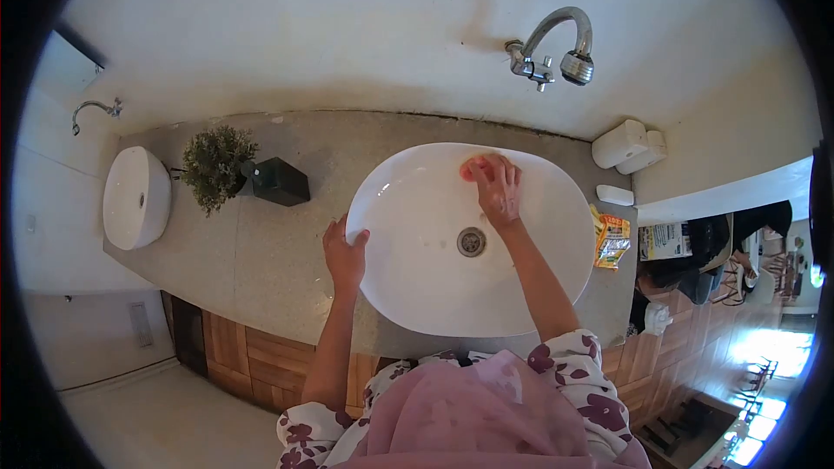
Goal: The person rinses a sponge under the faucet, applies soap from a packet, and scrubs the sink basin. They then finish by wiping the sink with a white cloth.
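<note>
A white oval sink (417,287) with a round metal drain (471,241) sits on the grey counter in front of me. At the left rim is my left hand (345,254), its thumb over the edge and its fingers along the outside. My right hand (499,194) reaches into the sink and presses a pinkish-red sponge (471,168) against the far inner wall. Whitish suds show on the back of that hand. The fingers partly cover the sponge.
A chrome tap (556,43) juts from the wall above. On the counter's left stand a potted plant (217,165), a dark green bottle (280,182) and a second sink (137,200). A yellow packet (612,239) and white containers (621,146) lie to the right.
</note>
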`<action>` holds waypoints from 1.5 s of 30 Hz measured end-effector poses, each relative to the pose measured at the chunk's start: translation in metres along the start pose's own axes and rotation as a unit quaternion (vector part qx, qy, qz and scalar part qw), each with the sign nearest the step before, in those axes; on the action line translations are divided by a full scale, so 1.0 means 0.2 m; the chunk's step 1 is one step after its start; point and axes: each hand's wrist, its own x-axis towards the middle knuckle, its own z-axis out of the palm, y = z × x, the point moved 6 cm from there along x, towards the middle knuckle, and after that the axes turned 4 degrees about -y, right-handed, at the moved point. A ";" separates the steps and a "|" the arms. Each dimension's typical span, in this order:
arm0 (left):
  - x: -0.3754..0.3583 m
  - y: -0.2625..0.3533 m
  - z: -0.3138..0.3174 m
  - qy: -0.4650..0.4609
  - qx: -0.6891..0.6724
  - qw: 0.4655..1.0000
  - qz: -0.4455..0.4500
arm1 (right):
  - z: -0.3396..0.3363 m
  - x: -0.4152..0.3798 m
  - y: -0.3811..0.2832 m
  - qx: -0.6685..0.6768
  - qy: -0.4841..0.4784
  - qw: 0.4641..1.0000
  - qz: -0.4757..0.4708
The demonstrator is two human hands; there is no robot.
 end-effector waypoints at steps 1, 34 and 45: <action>0.00 0.01 0.00 0.001 -0.001 1.000 -0.002 | 0.01 0.00 -0.03 0.001 -0.001 1.000 -0.002; -0.01 0.04 -0.03 0.050 0.003 0.998 0.028 | 0.06 -0.19 -0.90 0.404 -0.162 0.891 0.128; -0.02 0.00 -0.02 0.065 -0.093 0.994 -0.008 | -0.32 -0.65 -0.52 0.460 -0.473 0.747 0.078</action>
